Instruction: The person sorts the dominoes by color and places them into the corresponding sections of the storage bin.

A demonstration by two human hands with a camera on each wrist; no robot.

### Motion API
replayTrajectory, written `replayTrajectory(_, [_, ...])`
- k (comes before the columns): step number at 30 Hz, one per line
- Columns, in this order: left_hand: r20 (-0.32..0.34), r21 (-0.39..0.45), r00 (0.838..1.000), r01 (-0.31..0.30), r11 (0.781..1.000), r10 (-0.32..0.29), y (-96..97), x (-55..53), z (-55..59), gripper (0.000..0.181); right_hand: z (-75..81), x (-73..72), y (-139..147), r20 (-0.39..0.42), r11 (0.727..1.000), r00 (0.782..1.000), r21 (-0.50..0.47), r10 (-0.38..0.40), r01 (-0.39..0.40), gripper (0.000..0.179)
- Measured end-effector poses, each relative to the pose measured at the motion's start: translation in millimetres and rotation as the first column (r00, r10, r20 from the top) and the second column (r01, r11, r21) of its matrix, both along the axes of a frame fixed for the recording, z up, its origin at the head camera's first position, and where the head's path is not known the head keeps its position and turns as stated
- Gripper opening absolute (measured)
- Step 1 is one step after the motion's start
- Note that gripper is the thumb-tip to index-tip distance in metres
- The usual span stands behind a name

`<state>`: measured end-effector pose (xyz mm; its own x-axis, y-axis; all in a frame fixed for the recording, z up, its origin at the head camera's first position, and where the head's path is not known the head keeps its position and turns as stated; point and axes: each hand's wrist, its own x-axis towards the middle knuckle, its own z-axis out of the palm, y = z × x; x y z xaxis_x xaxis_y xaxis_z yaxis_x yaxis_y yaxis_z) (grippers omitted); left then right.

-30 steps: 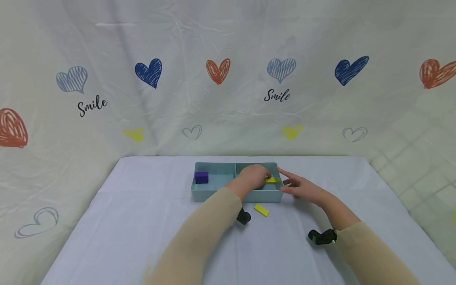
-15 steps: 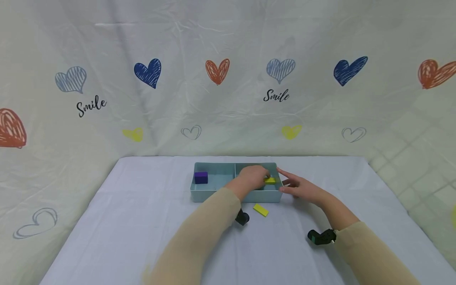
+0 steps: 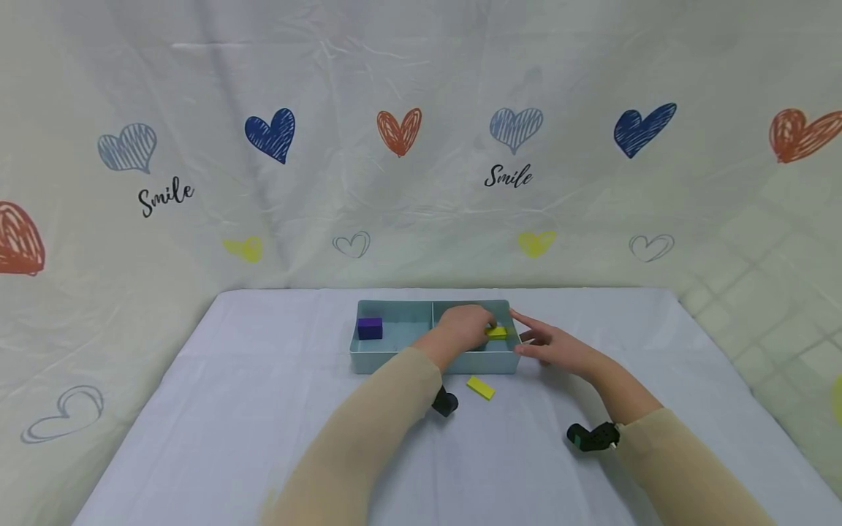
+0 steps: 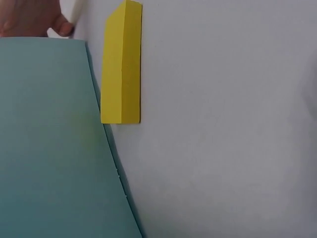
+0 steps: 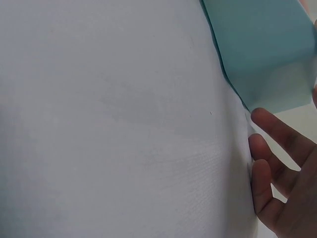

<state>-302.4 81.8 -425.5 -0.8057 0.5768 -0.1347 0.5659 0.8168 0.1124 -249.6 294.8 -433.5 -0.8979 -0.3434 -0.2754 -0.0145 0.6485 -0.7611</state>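
A teal box (image 3: 401,363) with two compartments stands on the table. My left hand (image 3: 463,326) reaches down into its right compartment. Its curled fingers pinch a yellow block (image 3: 497,333) there; the fingertips are partly hidden. At the right end of the box, my right hand (image 3: 555,347) has its fingers spread, with the index finger at the back corner and thumb near the front corner, touching the end. In the right wrist view, the other fingers rest loosely beside the box wall. A second yellow block (image 3: 481,388) lies on the cloth before the box.
A purple block (image 3: 370,328) sits at the left of the left compartment. White cloth (image 3: 263,409) covers the table. A heart-printed curtain (image 3: 454,73) hangs behind. Both wrists carry a black camera (image 3: 592,437).
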Motion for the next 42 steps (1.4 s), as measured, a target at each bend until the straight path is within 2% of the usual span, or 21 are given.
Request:
replayTrajectory(26, [-0.02,0.002,0.999,0.041,0.999,-0.041,1.0,-0.6,-1.3,0.033,-4.9,-1.1,1.8,-0.002,1.0,1.0,-0.012,0.007,-0.007,0.076])
replayTrajectory(42, [0.014,-0.028,0.999,0.042,0.999,-0.042,0.2,0.4,3.2,0.038,1.2,1.5,-0.1,0.001,1.0,1.0,-0.031,0.003,-0.003,0.079])
